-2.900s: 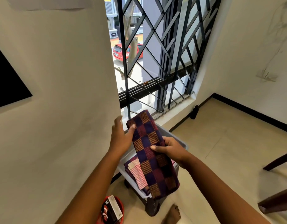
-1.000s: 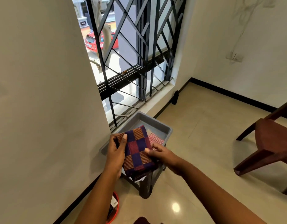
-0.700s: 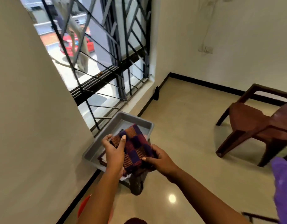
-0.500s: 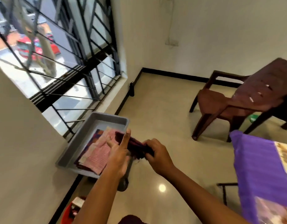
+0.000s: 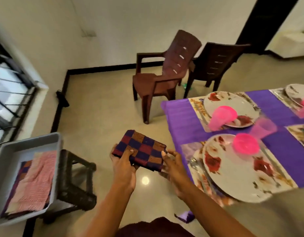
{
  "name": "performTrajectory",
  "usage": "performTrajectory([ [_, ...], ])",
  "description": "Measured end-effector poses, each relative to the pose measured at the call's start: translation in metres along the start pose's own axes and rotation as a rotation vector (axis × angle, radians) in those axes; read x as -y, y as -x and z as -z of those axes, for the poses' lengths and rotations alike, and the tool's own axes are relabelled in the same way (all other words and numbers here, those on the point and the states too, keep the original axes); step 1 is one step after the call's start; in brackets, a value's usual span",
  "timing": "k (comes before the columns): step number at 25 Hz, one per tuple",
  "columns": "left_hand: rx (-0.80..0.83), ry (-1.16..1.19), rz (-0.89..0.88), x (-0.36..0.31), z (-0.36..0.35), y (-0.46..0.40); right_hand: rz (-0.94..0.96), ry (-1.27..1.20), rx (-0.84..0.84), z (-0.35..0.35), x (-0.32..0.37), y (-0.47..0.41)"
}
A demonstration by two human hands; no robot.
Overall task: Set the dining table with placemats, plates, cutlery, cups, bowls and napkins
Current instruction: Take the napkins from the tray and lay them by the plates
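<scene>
Swung away from the grey tray (image 5: 26, 147), the checked napkin (image 5: 141, 149) now sits pinched in the left hand (image 5: 124, 165) grip, right hand (image 5: 173, 161) loosely open beside it, tabletop (image 5: 282, 151) just right already has mats, plates, cups, so napkins remain.

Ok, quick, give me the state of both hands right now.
Left hand: holding the folded checked napkin, thumb on top.
Right hand: open, fingertips at the napkin's right edge, not gripping it.
</scene>
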State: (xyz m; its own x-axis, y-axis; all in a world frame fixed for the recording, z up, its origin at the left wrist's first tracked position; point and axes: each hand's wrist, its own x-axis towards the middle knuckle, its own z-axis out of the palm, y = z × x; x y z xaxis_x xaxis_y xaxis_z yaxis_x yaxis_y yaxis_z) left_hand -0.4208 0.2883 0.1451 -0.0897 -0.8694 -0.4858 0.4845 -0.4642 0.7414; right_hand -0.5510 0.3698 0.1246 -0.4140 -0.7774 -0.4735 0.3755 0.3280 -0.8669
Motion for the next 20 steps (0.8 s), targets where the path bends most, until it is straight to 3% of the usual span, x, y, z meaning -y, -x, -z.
performTrajectory([
  [3,0.120,-0.080,0.058,0.033,-0.031,0.019,-0.063,-0.346,-0.016,0.048,0.001,0.017],
  [9,0.288,-0.328,0.231,0.081,-0.063,0.020,0.020,-0.442,-0.306,0.102,-0.001,0.020],
  [12,0.336,-0.449,0.325,0.095,-0.078,0.004,0.070,-0.414,-0.387,0.113,0.002,0.007],
  [20,0.355,-0.619,0.226,0.099,-0.135,-0.079,0.154,-0.165,-0.472,0.117,0.018,-0.073],
])
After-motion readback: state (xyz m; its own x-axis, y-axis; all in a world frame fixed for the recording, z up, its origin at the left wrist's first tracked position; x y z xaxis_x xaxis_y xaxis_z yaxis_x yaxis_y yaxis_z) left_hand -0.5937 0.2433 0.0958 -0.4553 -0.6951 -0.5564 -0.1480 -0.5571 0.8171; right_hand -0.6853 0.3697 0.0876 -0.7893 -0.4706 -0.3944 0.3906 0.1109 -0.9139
